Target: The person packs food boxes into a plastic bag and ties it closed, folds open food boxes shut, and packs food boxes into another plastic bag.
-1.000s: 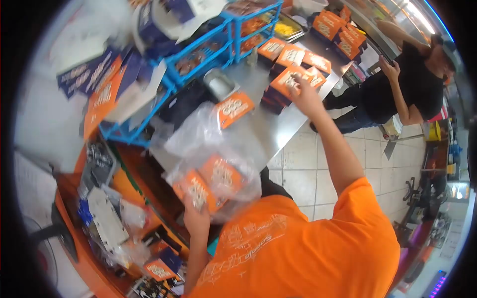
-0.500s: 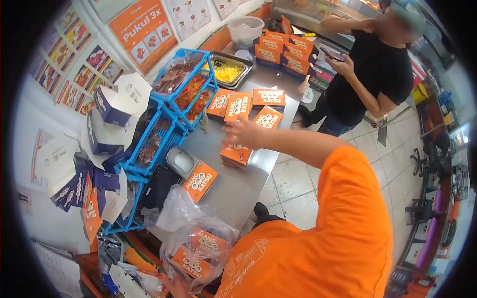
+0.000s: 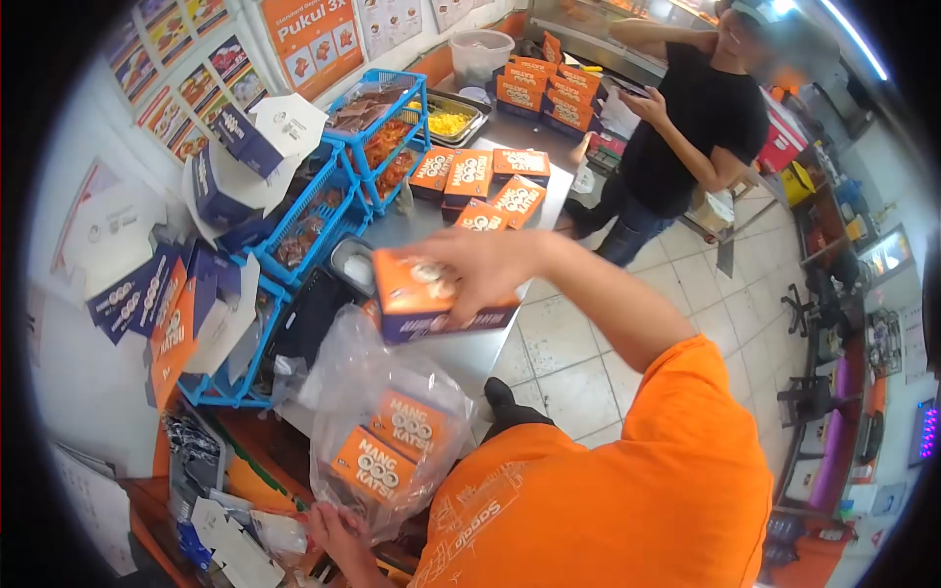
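Note:
My right hand (image 3: 480,269) grips an orange and dark blue food box (image 3: 421,294) marked "MANG KATSU" from above, in the air over the near end of the steel table. Lower down, my left hand (image 3: 343,539) is closed on the edge of a clear plastic bag (image 3: 338,372). Two more such boxes lie side by side inside the bag, their orange lids (image 3: 377,465) showing through. Further along the table sits a group of closed boxes (image 3: 469,173). The box in my right hand partly covers another one behind it.
Blue plastic baskets (image 3: 304,230) with packets stand along the wall side, beside folded open boxes (image 3: 230,196). A tray of yellow food (image 3: 448,122) and upright boxes (image 3: 549,93) are at the back. A person in black (image 3: 696,127) stands across the table's corner.
My right hand has come back from the group of boxes toward the bag, carrying one box. The bag stands wider and my left hand shows more. The view has shifted slightly.

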`<action>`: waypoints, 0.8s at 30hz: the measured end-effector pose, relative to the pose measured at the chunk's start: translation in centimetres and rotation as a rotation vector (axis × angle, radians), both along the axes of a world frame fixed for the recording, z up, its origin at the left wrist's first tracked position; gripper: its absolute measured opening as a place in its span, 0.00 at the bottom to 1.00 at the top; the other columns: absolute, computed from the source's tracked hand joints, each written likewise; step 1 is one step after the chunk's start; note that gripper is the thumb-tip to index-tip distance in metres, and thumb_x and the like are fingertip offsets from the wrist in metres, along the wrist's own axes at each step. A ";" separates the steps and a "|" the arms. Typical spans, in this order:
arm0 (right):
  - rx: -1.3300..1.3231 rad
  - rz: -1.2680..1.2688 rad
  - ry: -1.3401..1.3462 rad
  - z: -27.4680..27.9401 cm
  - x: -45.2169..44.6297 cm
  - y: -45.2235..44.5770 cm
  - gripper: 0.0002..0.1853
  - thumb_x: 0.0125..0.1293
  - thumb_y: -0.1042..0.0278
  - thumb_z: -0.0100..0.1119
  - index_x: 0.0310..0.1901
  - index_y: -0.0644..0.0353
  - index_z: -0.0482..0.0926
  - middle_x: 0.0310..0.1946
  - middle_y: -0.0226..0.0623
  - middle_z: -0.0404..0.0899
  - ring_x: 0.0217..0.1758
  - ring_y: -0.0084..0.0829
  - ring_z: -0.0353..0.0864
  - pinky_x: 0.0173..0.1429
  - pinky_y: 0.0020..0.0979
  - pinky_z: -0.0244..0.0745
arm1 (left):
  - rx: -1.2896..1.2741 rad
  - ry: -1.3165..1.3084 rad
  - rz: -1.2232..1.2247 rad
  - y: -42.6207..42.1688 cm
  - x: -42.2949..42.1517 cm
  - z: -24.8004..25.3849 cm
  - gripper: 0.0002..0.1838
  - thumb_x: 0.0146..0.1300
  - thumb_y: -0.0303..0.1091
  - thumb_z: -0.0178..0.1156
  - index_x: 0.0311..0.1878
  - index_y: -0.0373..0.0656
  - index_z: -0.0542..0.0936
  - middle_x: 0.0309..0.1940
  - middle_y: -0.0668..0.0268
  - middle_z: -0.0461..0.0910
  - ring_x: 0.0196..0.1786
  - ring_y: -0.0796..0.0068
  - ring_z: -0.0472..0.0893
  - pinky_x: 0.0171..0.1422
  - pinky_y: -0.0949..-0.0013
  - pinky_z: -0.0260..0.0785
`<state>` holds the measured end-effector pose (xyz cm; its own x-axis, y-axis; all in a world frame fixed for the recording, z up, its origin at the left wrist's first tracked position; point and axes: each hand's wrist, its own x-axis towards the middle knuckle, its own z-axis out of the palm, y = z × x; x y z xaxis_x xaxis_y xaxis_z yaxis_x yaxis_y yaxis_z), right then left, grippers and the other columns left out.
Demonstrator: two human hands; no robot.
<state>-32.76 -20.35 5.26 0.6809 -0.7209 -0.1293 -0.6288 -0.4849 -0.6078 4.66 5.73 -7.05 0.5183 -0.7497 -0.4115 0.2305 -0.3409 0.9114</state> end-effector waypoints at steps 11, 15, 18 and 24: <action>0.293 0.308 0.058 -12.4 15.2 12.6 0.53 0.50 0.35 0.66 0.72 0.61 0.61 0.58 0.58 0.75 0.61 0.52 0.75 0.66 0.42 0.68 | -0.437 0.342 0.153 1.0 0.0 -4.3 0.07 0.72 0.38 0.51 0.36 0.52 0.67 0.19 0.77 0.61 0.21 0.86 0.62 0.24 0.78 0.55; 0.084 -0.425 0.418 -10.8 17.2 13.4 0.57 0.47 0.22 0.61 0.72 0.57 0.61 0.55 0.62 0.75 0.58 0.59 0.76 0.60 0.49 0.74 | -0.336 0.004 -0.066 2.2 -3.0 -2.1 0.11 0.77 0.38 0.46 0.36 0.45 0.67 0.20 0.75 0.62 0.23 0.87 0.62 0.25 0.78 0.54; 0.021 -0.579 0.442 -12.5 18.2 11.9 0.58 0.44 0.37 0.74 0.75 0.46 0.54 0.64 0.59 0.66 0.68 0.60 0.65 0.64 0.53 0.71 | -0.396 0.316 -0.048 1.7 -3.6 -0.6 0.11 0.77 0.38 0.46 0.35 0.48 0.64 0.18 0.74 0.58 0.20 0.84 0.57 0.24 0.77 0.50; 0.015 -0.427 0.469 -15.6 19.1 14.3 0.63 0.46 0.35 0.72 0.77 0.50 0.45 0.69 0.60 0.59 0.66 0.62 0.66 0.62 0.51 0.72 | -0.402 0.302 -0.108 2.5 -2.5 -0.4 0.12 0.77 0.39 0.46 0.35 0.49 0.64 0.19 0.75 0.59 0.19 0.85 0.57 0.23 0.76 0.48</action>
